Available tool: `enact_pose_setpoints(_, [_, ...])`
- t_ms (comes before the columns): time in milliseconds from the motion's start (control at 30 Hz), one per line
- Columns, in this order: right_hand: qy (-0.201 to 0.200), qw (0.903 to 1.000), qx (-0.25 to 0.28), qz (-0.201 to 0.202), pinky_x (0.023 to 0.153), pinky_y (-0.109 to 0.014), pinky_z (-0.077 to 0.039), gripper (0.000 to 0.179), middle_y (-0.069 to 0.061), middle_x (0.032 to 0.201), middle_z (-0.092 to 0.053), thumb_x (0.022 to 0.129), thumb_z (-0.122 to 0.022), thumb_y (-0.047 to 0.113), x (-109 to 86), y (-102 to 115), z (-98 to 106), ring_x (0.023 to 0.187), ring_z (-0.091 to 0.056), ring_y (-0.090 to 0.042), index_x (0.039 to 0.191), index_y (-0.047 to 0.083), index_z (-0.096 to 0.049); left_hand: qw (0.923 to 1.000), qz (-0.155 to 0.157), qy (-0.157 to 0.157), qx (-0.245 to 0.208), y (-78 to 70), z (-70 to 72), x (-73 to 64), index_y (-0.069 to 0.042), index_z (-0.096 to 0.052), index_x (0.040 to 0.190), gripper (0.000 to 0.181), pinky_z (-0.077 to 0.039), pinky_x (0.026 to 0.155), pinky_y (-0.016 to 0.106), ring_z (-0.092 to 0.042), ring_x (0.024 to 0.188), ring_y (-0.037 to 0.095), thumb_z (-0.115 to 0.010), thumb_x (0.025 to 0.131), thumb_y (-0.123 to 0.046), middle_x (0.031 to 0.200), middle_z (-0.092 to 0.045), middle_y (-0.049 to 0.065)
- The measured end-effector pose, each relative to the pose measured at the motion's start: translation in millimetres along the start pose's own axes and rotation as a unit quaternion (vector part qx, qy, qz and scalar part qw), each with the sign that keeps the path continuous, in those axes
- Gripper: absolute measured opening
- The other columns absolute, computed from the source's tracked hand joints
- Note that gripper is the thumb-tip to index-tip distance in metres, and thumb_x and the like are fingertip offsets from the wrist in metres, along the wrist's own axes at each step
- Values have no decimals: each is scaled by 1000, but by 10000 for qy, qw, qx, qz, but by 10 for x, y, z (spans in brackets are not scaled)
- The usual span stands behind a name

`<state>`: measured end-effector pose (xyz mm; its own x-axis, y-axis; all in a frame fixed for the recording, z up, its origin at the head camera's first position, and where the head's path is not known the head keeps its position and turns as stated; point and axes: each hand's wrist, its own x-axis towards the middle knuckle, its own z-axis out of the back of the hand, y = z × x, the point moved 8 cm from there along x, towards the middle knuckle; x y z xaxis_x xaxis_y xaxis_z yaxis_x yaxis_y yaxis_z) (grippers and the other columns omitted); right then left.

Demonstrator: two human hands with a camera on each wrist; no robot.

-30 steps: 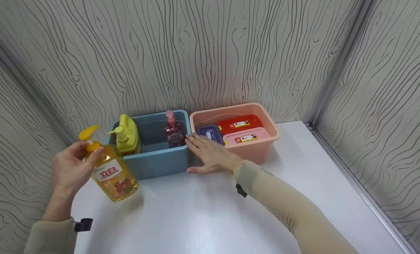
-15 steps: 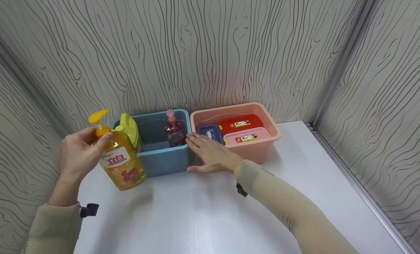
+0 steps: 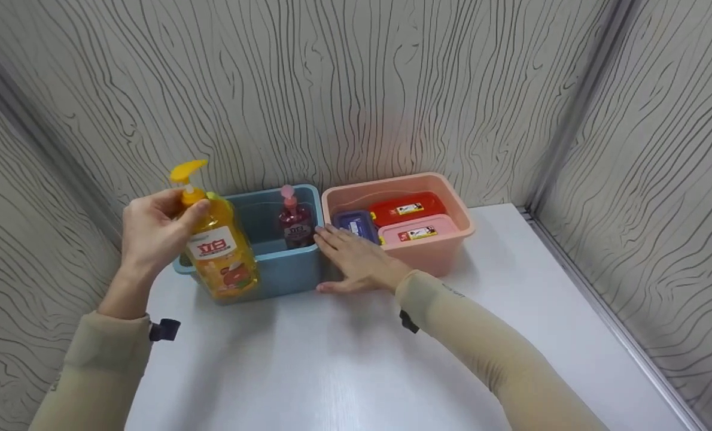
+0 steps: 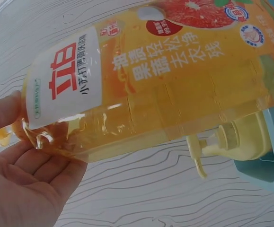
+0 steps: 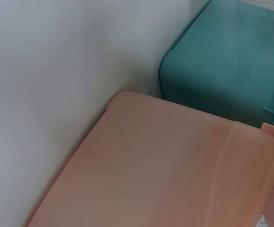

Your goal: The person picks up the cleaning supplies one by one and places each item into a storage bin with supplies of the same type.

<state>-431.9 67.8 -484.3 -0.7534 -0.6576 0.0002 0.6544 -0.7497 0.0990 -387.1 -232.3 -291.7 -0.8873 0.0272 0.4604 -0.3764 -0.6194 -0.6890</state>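
Observation:
My left hand (image 3: 158, 230) grips a pump bottle of clear yellow liquid (image 3: 221, 257) by its neck, just under the orange pump head. Tilted and raised off the table, the bottle hangs in front of the left part of the blue bin (image 3: 296, 272). It mostly hides a yellow pump jug (image 4: 245, 139) in that bin. A dark red pump bottle (image 3: 296, 224) with a pink pump stands in the same bin, at the right. Where the blue bin meets the pink bin (image 3: 431, 260), my right hand (image 3: 356, 260) rests with extended fingers on the rims.
Inside the pink bin lie lidded boxes: a red one (image 3: 407, 208), a pink one (image 3: 419, 231) and a dark blue one (image 3: 359, 226). Both bins stand on a white table (image 3: 332, 359) near the patterned back wall (image 3: 356, 90). A side wall rises on either side.
My left hand has raised the yellow pump bottle and carried it rightward, so it now overlaps the blue bin and covers the yellow jug. My right hand has stayed in place.

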Motion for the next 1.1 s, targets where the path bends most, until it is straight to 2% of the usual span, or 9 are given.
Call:
enact_pose_setpoints(167, [-2, 10000, 7, -6, 146, -54, -16, 114, -5, 193, -9, 98, -48, 86, 4, 11, 15, 181, -6, -29, 183, 20, -9, 10000, -34, 74, -10, -77, -67, 104, -1, -74, 144, 48, -53, 83, 1, -74, 104, 17, -75, 110, -35, 134, -81, 23])
enact_pose_setpoints(300, [43, 9999, 51, -86, 147, -53, -14, 115, -1, 193, -6, 97, -50, 86, 4, 6, 18, 181, -5, -28, 183, 22, -8, 9999, -95, 111, -57, -143, -113, 195, -1, -74, 144, 47, -54, 81, 2, -76, 106, 26, -75, 110, -34, 133, -81, 23])
enact_pose_setpoints(500, [43, 9999, 52, -121, 146, -54, -15, 116, 1, 193, -4, 96, -51, 87, 8, -7, 16, 181, -4, -27, 183, 23, -6, 9997, 38, 230, -114, -186, -208, 318, -3, -73, 146, 49, -54, 84, 5, -76, 111, 28, -73, 111, -38, 135, -81, 19])
enact_pose_setpoints(733, [-10, 10000, 76, -40, 146, -54, -16, 117, -2, 193, -7, 96, -52, 86, -6, 5, 29, 181, -5, -27, 183, 21, -8, 9990, 315, 313, -95, -165, -317, 458, -7, -74, 146, 50, -60, 91, 17, -76, 112, 27, -72, 111, -43, 136, -81, 15])
enact_pose_setpoints(900, [-33, 10000, 21, -4, 146, -54, -16, 117, -3, 193, -7, 96, -51, 86, -5, 18, 27, 181, -6, -28, 183, 20, -9, 9992, 304, 257, -80, -141, -372, 554, -7, -74, 146, 50, -63, 95, 24, -77, 113, 26, -72, 111, -43, 137, -81, 14])
enact_pose_setpoints(1033, [-23, 10000, 4, -11, 147, -54, -15, 117, -3, 193, -7, 96, -50, 86, -6, 18, 22, 181, -5, -28, 183, 19, -10, 9988, 327, 341, -110, -112, -450, 631, -7, -72, 148, 51, -66, 104, 39, -76, 115, 29, -70, 112, -42, 138, -79, 17])
enact_pose_setpoints(1100, [-33, 10000, 15, 2, 147, -54, -15, 117, -4, 193, -8, 96, -49, 86, -4, 18, 16, 181, -6, -29, 183, 19, -11, 9989, 307, 344, -99, -91, -484, 665, -6, -73, 147, 50, -66, 102, 35, -77, 115, 30, -71, 112, -41, 137, -80, 18])
